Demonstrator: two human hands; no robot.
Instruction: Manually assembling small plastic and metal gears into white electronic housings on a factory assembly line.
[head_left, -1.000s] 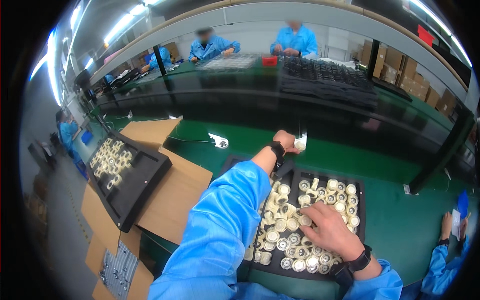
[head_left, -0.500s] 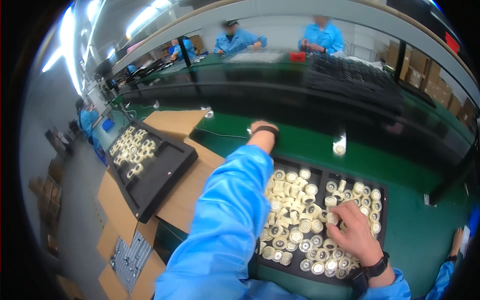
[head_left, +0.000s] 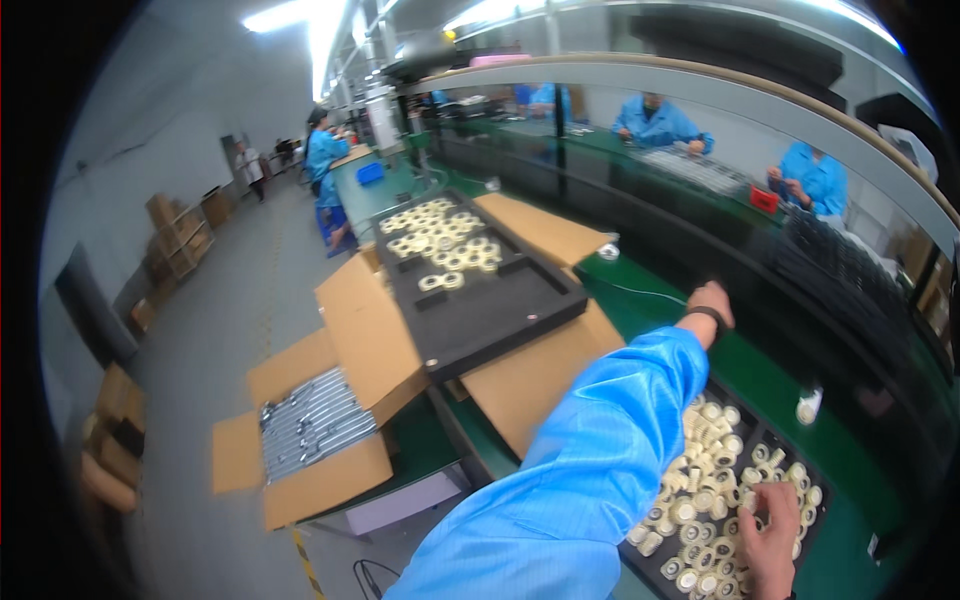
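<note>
My left arm in a blue sleeve stretches across the green bench, and my left hand (head_left: pixel 712 302) is near its far side. Its fingers are blurred and mostly turned from sight, so what it holds cannot be made out. Below it lies a black divided tray (head_left: pixel 655 572) full of loose cream plastic gears (head_left: pixel 685 512). Over the tray's right section is my right hand (head_left: pixel 772 535), thumb and fingers curled together round a small cream gear (head_left: pixel 749 500). Part of the tray is hidden behind my left sleeve.
Left of my arm, a second black tray (head_left: pixel 470 335) of cream gears rests on an open cardboard box (head_left: pixel 365 325). Lower left, another open carton (head_left: pixel 235 455) holds metal rods (head_left: pixel 315 425). A small white part (head_left: pixel 808 405) lies on the bench. People in blue work beyond a rail (head_left: pixel 700 68).
The view has swung left, so the bench things sit farther right and the carton of rods shows more fully. Both hands stay near the same places on the bench.
</note>
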